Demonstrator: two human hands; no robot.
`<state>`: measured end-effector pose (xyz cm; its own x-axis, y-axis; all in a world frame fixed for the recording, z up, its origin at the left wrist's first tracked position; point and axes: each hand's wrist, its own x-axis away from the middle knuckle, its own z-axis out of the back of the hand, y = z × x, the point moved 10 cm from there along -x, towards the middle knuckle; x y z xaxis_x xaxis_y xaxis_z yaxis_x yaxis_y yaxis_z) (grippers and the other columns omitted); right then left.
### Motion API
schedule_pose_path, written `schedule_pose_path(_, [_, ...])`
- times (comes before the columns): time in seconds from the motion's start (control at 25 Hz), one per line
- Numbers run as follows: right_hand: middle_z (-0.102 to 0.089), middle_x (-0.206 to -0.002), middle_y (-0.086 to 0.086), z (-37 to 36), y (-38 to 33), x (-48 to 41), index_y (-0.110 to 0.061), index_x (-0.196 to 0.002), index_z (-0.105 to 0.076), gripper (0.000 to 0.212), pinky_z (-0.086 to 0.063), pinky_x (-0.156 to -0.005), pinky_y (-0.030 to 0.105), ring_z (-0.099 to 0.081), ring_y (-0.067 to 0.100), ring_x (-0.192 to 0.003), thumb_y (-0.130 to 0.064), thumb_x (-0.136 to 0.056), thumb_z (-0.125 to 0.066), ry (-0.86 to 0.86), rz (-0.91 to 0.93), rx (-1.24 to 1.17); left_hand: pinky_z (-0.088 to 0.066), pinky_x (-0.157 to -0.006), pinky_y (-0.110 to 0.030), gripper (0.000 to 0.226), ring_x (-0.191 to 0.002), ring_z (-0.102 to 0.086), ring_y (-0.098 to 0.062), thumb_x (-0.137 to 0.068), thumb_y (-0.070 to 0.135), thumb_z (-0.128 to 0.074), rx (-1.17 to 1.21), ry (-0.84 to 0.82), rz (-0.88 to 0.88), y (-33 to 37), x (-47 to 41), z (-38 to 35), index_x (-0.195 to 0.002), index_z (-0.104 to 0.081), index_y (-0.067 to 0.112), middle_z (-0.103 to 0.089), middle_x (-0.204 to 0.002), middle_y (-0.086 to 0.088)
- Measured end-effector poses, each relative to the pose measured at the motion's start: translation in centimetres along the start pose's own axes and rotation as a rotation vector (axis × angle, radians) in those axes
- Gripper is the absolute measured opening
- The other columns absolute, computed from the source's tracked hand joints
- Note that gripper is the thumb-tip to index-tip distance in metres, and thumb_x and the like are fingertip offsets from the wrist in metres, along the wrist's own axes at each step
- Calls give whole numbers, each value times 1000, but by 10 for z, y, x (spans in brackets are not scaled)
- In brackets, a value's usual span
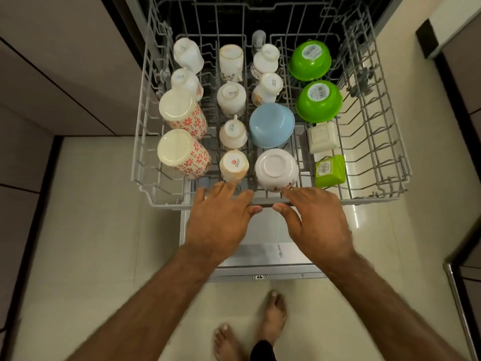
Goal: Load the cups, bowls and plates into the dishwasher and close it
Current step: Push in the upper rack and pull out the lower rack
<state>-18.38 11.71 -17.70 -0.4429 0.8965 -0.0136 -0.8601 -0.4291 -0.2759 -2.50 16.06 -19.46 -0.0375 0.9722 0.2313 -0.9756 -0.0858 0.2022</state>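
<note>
The grey wire upper rack [374,142] of the dishwasher is pulled out over the open door [263,254]. It holds several upturned white cups [231,97], two flower-patterned mugs [182,152], a blue bowl [270,125], a white bowl [276,169], two round green bowls [318,100], a white square bowl [322,136] and a small green square bowl [330,170]. My left hand [221,217] and my right hand [315,217] rest side by side on the rack's front rim, fingers fairly straight over the bar, thumbs just below it.
Brown cabinet fronts [57,74] run along the left, and a dark-edged panel [460,74] stands on the right. Pale floor tiles [91,230] surround the open door. A person's bare feet [273,316] stand just in front of the door's edge.
</note>
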Motion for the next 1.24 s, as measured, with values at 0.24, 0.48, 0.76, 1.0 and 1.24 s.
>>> schedule_pose_path(0.24, [-75,-104,-4,-2,10,0,-25,-113,-74,52,-30,-116,57,-66,21,-107,-62,-97,-41,61,-93,127,-28,-114,-62,67,-121,-57,-25,-95,67,-11,-62,-18,54,-2,-3,0,-131,-58,38,-64,-120,2])
schedule_pose_path(0.48, [-74,-106,-5,0,20,-43,-27,-113,-73,55,-25,-119,54,-65,19,-109,-65,-96,-37,136,-98,114,-32,-106,-60,49,-112,-57,-24,-101,60,-26,8,69,41,-12,-46,13,-117,-64,34,-64,-110,3])
schedule_pose_path(0.76, [-74,-107,-4,2,36,-121,-26,-109,-73,56,-27,-117,52,-63,20,-110,-67,-96,-37,193,-47,37,-37,-96,-56,47,-95,-61,-28,-102,56,-29,-52,217,2,-28,-117,38,-99,-66,28,-64,-91,0])
schedule_pose_path(1.0, [-75,-101,-3,6,48,-183,-25,-101,-74,56,-33,-107,47,-64,22,-106,-69,-94,-40,267,19,2,-41,-95,-56,43,-94,-63,-32,-100,56,-42,-110,347,-31,-38,-171,56,-102,-70,24,-70,-91,-3])
schedule_pose_path(1.24, [-75,-97,-5,12,55,-234,-25,-97,-74,46,-38,-101,46,-64,21,-101,-64,-96,-50,367,96,-34,-38,-89,-49,43,-89,-63,-31,-102,55,-45,-181,464,-95,-45,-218,73,-98,-69,20,-70,-88,-4])
